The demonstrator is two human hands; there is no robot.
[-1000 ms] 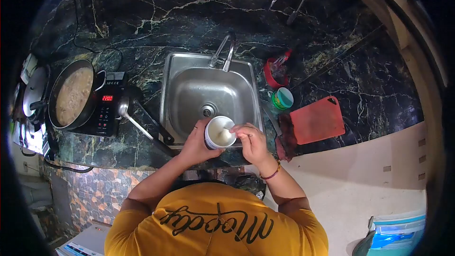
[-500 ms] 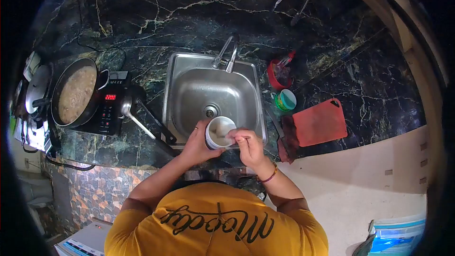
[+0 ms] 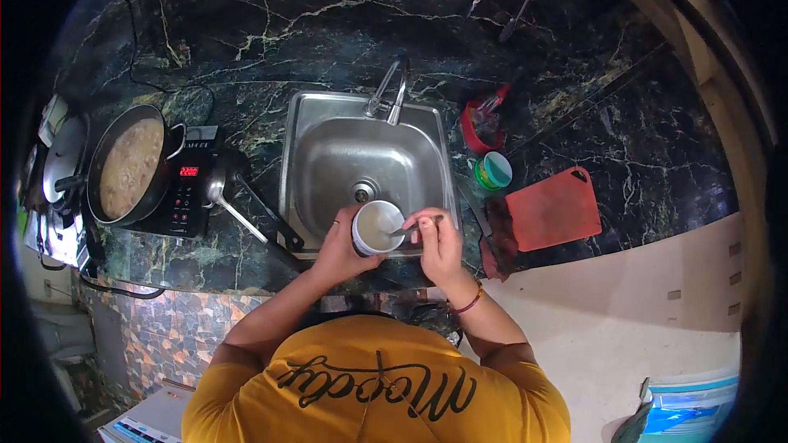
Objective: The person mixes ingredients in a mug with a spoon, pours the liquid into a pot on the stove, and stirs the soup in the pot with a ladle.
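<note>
My left hand (image 3: 343,248) is wrapped round a white cup (image 3: 361,239) at the front edge of the steel sink (image 3: 289,156). Pale, cloudy liquid (image 3: 377,226) shows inside the cup. Between the fingers of my right hand (image 3: 439,244) is the handle of a spoon (image 3: 402,232), whose lower end dips into the liquid; its bowl is hidden there. The cup is held with its mouth up, just in front of the drain (image 3: 364,191).
On the left, a pan of food (image 3: 131,166) sits on an induction cooker (image 3: 189,197) reading 2200, beside a ladle (image 3: 234,207). Right of the sink are a green-and-white container (image 3: 494,172), a red holder (image 3: 483,127), a knife (image 3: 474,209) and a red cutting board (image 3: 554,212).
My right hand has shifted slightly right, and more of the spoon's handle shows above the cup. Whitish lumps seen in the cup before no longer show; the liquid looks more even.
</note>
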